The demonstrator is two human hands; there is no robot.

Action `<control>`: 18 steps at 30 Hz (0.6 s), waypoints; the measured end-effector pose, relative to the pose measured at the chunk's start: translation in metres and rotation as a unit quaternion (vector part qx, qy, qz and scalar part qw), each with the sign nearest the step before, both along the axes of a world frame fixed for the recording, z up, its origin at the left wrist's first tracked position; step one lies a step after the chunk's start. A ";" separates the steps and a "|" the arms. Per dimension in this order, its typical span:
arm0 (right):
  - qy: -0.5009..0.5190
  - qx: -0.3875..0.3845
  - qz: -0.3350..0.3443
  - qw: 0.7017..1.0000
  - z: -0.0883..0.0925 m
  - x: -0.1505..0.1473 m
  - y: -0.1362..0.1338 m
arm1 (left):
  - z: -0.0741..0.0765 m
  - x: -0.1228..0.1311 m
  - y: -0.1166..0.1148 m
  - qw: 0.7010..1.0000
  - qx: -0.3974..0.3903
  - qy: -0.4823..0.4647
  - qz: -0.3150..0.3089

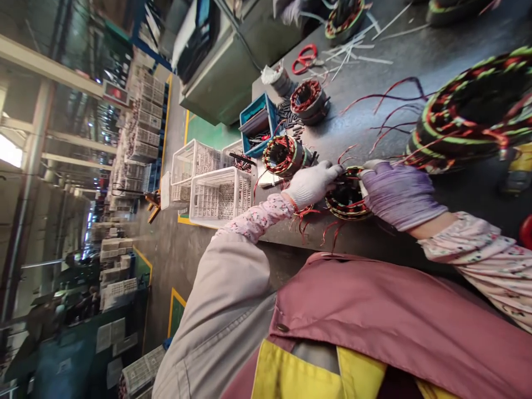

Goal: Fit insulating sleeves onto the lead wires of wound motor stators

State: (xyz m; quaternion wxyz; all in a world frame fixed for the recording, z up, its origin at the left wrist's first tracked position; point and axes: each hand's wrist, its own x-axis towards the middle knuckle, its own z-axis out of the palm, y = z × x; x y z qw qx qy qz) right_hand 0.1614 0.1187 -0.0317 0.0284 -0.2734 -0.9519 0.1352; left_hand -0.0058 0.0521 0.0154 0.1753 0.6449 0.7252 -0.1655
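A small wound motor stator [348, 213], a ring with red and black wires and yellow-green lacing, lies at the table's front edge between my hands. My left hand [312, 184], in a white knitted glove, has its fingers closed on the far left side of the ring. On its right side, my right hand [399, 191] in a purple and white glove grips the rim, fingertips partly hidden. Loose red lead wires hang toward my apron. Just beyond my left wrist stands another laced stator [282, 155]. A much larger stator [461, 119] sits to the right, wires trailing left.
A blue bin [258, 124], dark short tubes [291, 117], another stator [310, 102] and red-handled scissors [305, 59] are on the far left of the table [374, 72]. White ties [353, 52] lie behind. White crates [220, 194] stand left; another person's gloved hand [291, 10] shows at top.
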 end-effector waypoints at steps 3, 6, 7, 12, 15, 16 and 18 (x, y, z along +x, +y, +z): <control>-0.001 0.009 0.005 1.000 -0.002 0.001 -0.001 | -0.009 0.004 0.007 0.999 -0.005 -0.034 0.012; 0.031 0.030 -0.009 0.999 -0.009 0.001 0.000 | -0.013 0.002 -0.003 0.982 0.017 -0.176 0.058; 0.049 0.042 -0.010 0.998 -0.011 -0.001 0.000 | -0.014 0.002 -0.011 0.973 0.038 -0.215 0.079; 0.050 0.064 0.024 0.996 -0.013 -0.023 0.002 | -0.031 -0.002 -0.051 0.886 0.138 -0.347 0.275; -0.025 0.049 0.028 0.998 -0.010 -0.041 0.001 | -0.048 -0.005 -0.057 0.789 0.149 -0.460 0.378; -0.041 0.049 0.023 0.998 -0.010 -0.046 0.000 | -0.053 -0.006 -0.057 0.772 0.147 -0.487 0.383; -0.050 0.048 -0.001 0.998 -0.011 -0.054 -0.002 | -0.060 -0.005 -0.054 0.757 0.138 -0.519 0.373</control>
